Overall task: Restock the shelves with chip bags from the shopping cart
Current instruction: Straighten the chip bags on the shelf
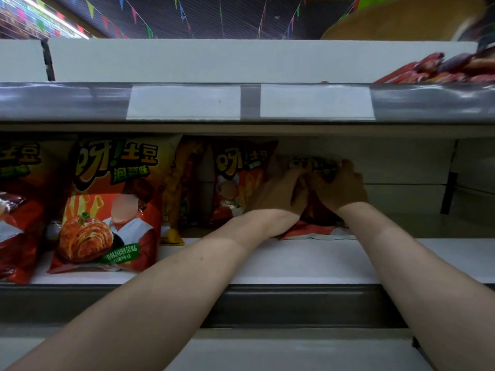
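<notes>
Shadow deep in the shelf (308, 263), dimming the chip bag (318, 229); middle hidden behind both hands, only dark top print and pale bottom seam visible. Left hand (281, 195) and right hand (341, 188) side by side, fingers curled round the bag's upper part, gripping it far back. Just left, a similar bag (235, 183) upright; nearer the front edge, a larger bag (107, 204). Above, blank labels (183, 101); red packets (442, 69) blurred, cut off.

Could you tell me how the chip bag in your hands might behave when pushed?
The chip bag looks puffed and soft, so it probably dents under pressure. Its glossy film may slip on the smooth white shelf. Gripped near its top by the left hand and right hand, it could tip forward once released.
</notes>
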The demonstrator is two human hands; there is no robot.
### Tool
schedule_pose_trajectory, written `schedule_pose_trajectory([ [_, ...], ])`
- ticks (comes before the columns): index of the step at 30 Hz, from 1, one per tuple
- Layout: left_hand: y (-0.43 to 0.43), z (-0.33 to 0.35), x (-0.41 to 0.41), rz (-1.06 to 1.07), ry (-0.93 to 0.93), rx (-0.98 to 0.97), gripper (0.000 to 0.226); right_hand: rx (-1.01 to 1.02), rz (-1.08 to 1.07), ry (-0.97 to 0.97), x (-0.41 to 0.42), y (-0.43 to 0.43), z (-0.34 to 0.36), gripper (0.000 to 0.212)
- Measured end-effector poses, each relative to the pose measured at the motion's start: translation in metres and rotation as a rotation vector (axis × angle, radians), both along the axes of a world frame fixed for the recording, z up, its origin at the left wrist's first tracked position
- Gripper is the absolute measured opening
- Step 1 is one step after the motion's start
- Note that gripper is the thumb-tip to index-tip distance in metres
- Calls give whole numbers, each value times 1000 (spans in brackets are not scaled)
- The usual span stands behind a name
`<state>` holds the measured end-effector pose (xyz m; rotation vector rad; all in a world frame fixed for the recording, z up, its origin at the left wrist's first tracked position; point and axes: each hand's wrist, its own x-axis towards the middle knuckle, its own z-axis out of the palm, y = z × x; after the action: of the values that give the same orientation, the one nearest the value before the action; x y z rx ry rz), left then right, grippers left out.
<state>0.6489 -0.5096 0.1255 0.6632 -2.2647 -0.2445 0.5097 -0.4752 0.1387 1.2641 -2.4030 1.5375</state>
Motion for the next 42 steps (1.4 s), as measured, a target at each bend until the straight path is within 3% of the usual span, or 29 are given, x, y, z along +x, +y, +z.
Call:
schedule_pose_trajectory([
  [2, -1, -2, 3, -30, -32, 97, 46, 65, 62, -239, -8, 3, -3, 94],
  [4, -1, -1, 7, -47, -43, 175, 53, 96, 106, -318, -13, 8, -3, 102],
  [9, 10, 4, 13, -32, 57, 351, 62, -49, 165, -320, -22, 35, -3, 74],
  [12, 14, 7, 15, 100, 97, 466, 95, -268, 296, -388, -11, 46, -3, 58],
  [15, 21, 9, 25, 115, 209, 607, 77, -361, 418, -468, 15, 39, -3, 53],
  [17, 18, 9, 38, 106, 339, 603, 68, -380, 498, -503, 36, 34, 0, 35],
  [19, 11, 9, 53, 129, 452, 595, 70, -383, 558, -559, 52, 30, 6, 32],
  [22, 7, 10, 70, 190, 507, 614, 84, -365, 626, -557, 71, 23, 9, 38],
  [28, 2, 13, 92, 257, 606, 620, 75, -229, 753, -557, 98, 3, 12, 75],
  [35, -8, 10, 104, 176, 667, 885, 62, -131, 591, -440, 105, -23, -1, 116],
  [38, -7, 10, 103, 97, 643, 976, 55, -114, 557, -408, 103, -19, -1, 104],
  [42, -8, 9, 94, 183, 658, 758, 99, 0, 545, -463, 96, -21, -6, 53],
])
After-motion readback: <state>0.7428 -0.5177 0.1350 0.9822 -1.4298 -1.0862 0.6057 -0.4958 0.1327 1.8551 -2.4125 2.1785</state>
